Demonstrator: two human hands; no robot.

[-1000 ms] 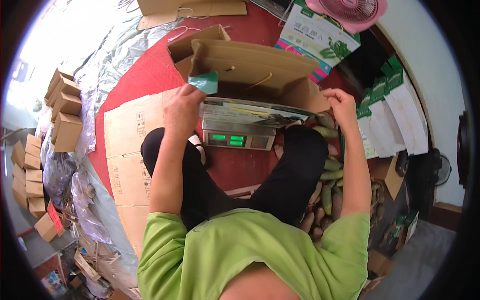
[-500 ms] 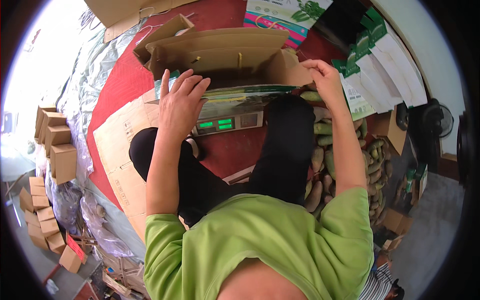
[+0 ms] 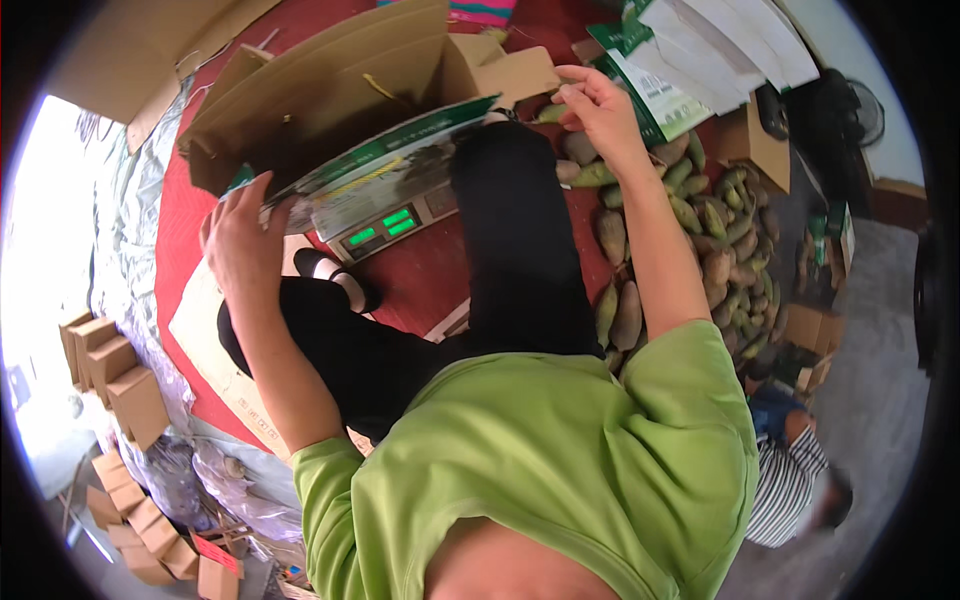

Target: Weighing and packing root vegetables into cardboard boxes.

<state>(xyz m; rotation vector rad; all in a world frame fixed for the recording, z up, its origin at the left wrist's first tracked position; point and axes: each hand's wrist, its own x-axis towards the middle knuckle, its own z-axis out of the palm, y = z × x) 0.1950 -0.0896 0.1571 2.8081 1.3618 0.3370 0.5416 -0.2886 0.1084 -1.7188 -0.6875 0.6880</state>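
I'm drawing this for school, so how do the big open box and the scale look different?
The box is brown cardboard inside; the scale has glowing green displays. The box is open at the top and looks bigger; the scale is partly hidden under it. The left hand is at the box's edge, away from the scale. Both show some green; the box's is printed.

In my head view, the person's left hand (image 3: pixel 243 235) is at the left corner of an open cardboard box (image 3: pixel 330 100), which stands over a scale (image 3: pixel 390 232) with green lit display. The right hand (image 3: pixel 602 112) is at the right flap (image 3: pixel 517 74); I cannot confirm contact. Long green and brownish vegetables (image 3: pixel 718 272) lie at right.
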